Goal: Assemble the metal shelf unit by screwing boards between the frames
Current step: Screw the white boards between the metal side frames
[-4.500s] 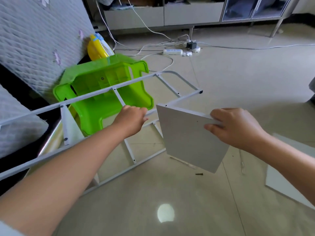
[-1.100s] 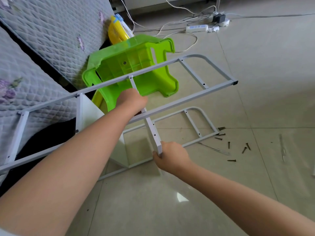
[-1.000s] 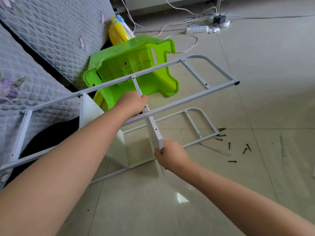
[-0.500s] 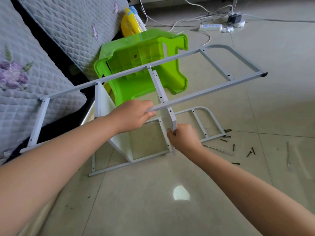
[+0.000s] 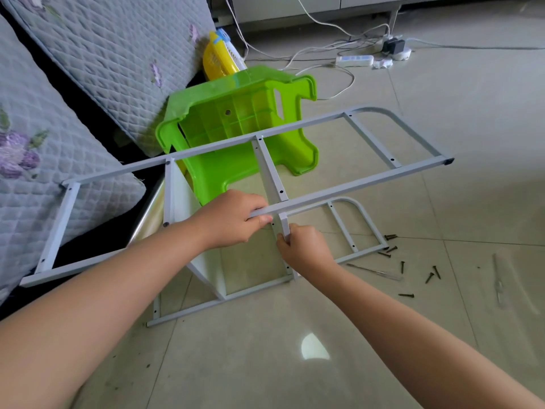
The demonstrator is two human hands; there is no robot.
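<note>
While the first board (image 5: 182,199) stands fixed between the frames at left, our left hand (image 5: 233,219) curls its fingers round the near rail of the upper frame (image 5: 354,184). Just right of it, our right hand (image 5: 303,249) pinches the edge of the second board (image 5: 283,225), upright under the crossbar, over the lower frame (image 5: 362,255). Screws (image 5: 413,273) lie scattered on the floor (image 5: 472,128) at right.

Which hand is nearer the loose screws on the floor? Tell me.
Right. The right hand grips the board's edge, just left of the screws. The left hand holds the upper frame's rail, farther left.
</note>
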